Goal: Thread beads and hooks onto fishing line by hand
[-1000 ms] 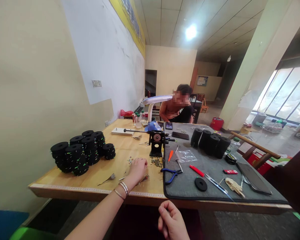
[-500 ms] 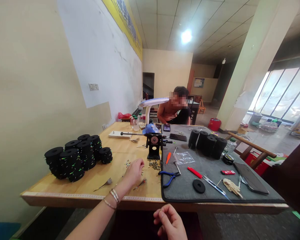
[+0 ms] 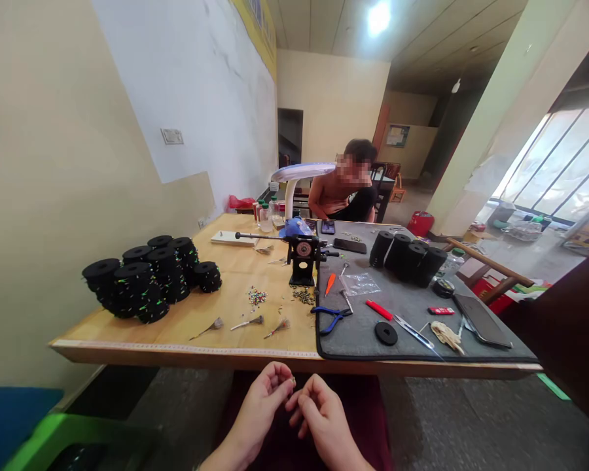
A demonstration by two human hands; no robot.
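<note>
Just off the front edge of the table, above my lap, my left hand (image 3: 267, 396) pinches a tiny pale or brass-coloured piece (image 3: 293, 379) between thumb and forefinger. Close beside it, my right hand (image 3: 321, 415) has its thumb and forefinger pressed together; whatever is between them is too small to make out. On the wood ahead lie a heap of small brass-and-dark pieces (image 3: 303, 296) and a patch of tiny coloured beads (image 3: 257, 296). Several thin stems with fanned wire-like tips (image 3: 275, 327) lie nearer the edge. Behind the heap stands a black hand-crank winder (image 3: 303, 258).
Black foam spools (image 3: 164, 268) studded with small bits stand at left; plain black spools (image 3: 407, 258) stand on the grey mat (image 3: 353, 340). Blue-handled pliers (image 3: 331, 319), scissors (image 3: 412, 332) and a black foam ring (image 3: 386, 333) lie there. A person (image 3: 346, 186) sits beyond the lamp (image 3: 302, 172).
My left hand has come back from beside the small-piece heap to my right hand, below the table edge. The view has tipped downward. My right hand stays pinched.
</note>
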